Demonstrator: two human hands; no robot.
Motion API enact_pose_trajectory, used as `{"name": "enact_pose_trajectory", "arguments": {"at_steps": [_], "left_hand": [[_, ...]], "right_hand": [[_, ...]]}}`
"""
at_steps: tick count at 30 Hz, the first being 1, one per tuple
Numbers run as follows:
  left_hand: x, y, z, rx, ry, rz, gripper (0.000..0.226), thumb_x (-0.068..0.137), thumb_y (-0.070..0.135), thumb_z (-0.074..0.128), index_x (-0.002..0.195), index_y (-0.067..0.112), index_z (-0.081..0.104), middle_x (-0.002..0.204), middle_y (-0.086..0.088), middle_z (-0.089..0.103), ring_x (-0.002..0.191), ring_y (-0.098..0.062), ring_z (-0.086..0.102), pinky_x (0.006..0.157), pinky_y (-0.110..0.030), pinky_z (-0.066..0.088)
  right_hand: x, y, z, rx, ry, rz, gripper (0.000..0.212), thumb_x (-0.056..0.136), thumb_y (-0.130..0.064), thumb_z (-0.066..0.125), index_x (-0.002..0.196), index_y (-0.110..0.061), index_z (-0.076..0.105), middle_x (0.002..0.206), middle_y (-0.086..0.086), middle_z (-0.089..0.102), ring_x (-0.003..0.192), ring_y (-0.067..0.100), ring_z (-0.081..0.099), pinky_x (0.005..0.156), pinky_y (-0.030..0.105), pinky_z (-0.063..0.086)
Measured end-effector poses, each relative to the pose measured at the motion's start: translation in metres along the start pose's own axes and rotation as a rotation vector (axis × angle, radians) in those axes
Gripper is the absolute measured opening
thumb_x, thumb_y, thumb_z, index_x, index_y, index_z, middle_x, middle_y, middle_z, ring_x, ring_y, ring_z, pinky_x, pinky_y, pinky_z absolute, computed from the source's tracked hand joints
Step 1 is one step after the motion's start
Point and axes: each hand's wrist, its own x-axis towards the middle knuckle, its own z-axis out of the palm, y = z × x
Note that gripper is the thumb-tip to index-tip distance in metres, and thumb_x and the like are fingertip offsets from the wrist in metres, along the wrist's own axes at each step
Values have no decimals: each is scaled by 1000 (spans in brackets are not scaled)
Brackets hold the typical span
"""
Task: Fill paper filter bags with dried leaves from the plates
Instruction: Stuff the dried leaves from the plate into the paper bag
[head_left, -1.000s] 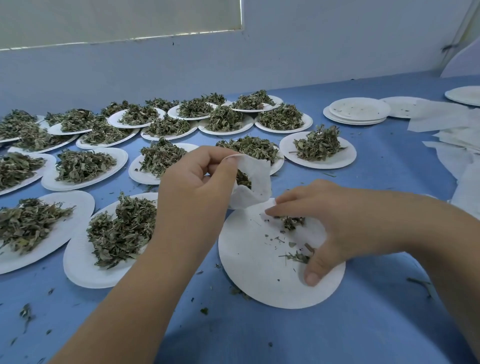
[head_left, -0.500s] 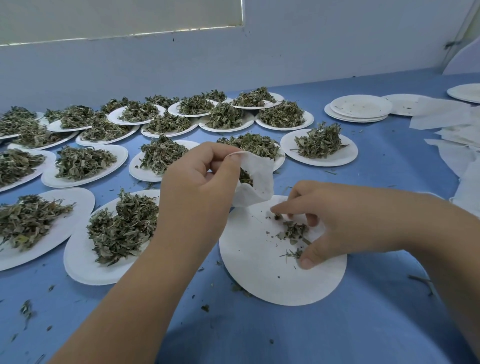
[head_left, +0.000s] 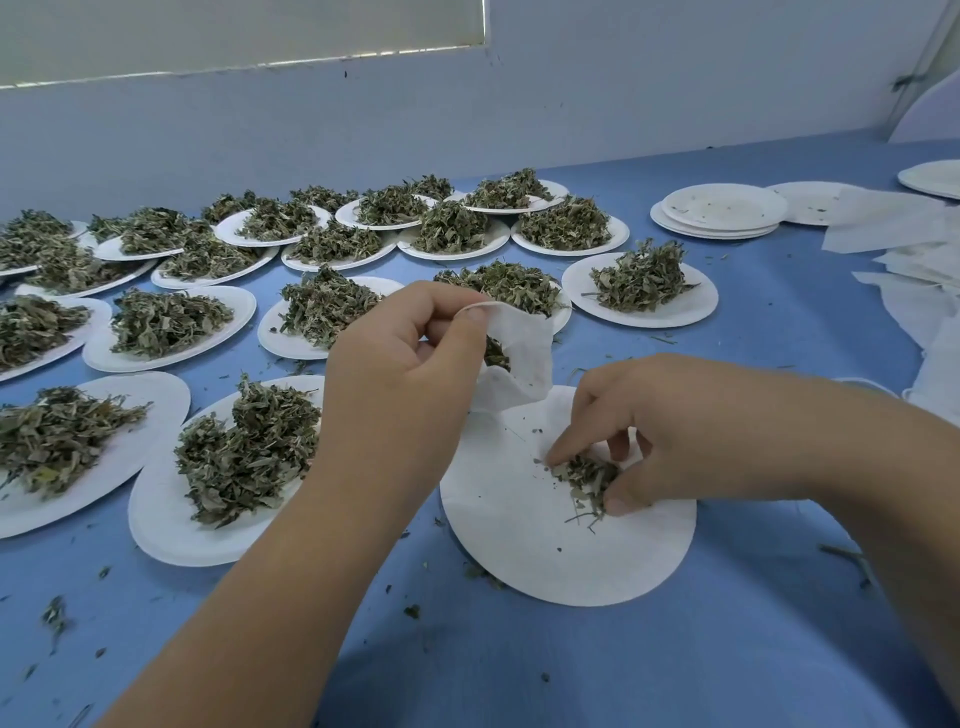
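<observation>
Head view: the left hand (head_left: 395, 379), raised, pinches a bag (head_left: 522, 358) open by its rim, apparently part-filled, over the far edge of a plate (head_left: 519, 551). The right hand (head_left: 696, 431), palm down, pinches leaves (head_left: 587, 480) on that plate. Full plates (head_left: 241, 312) crowd the left; bare table (head_left: 727, 665) lies in front.

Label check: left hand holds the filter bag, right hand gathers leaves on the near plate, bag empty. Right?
Not empty: head view shows dried leaves inside the filter bag. Left hand holds it; right hand gathers leaves on the near plate.
</observation>
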Motion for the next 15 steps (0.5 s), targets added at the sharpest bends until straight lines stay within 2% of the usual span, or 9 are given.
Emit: {"name": "enact_pose_trajectory", "arguments": {"at_steps": [4, 8, 12, 15], "left_hand": [[-1, 1, 1, 8, -4, 0, 22, 94, 18, 58, 79, 30, 69, 54, 13, 49, 43, -3, 36, 42, -14, 31], [-1, 2, 2, 12, -6, 3, 23, 94, 18, 58, 78, 30, 68, 54, 14, 50, 44, -2, 38, 43, -12, 32], [0, 0, 3, 12, -4, 5, 24, 94, 18, 58, 77, 32, 68, 54, 14, 50, 44, -2, 37, 43, -14, 32], [1, 0, 4, 16, 2, 10, 25, 94, 19, 58, 77, 34, 68, 54, 14, 50, 45, -3, 37, 43, -16, 33]], "right_hand": [[1, -6, 2, -17, 5, -23, 37, 80, -32, 74, 109, -54, 65, 99, -23, 52, 83, -13, 48, 70, 13, 42], [0, -12, 4, -5, 17, -24, 29, 84, -26, 70, 104, -46, 71, 95, -21, 64, 81, -2, 59, 75, 26, 51], [1, -14, 6, -18, 33, -37, 20, 86, -24, 66, 97, -38, 74, 89, -17, 68, 69, -1, 63, 72, 26, 54], [1, -15, 8, -63, 64, -38, 23, 84, -21, 60, 93, -36, 75, 88, -15, 69, 71, 1, 63, 71, 30, 55]]}}
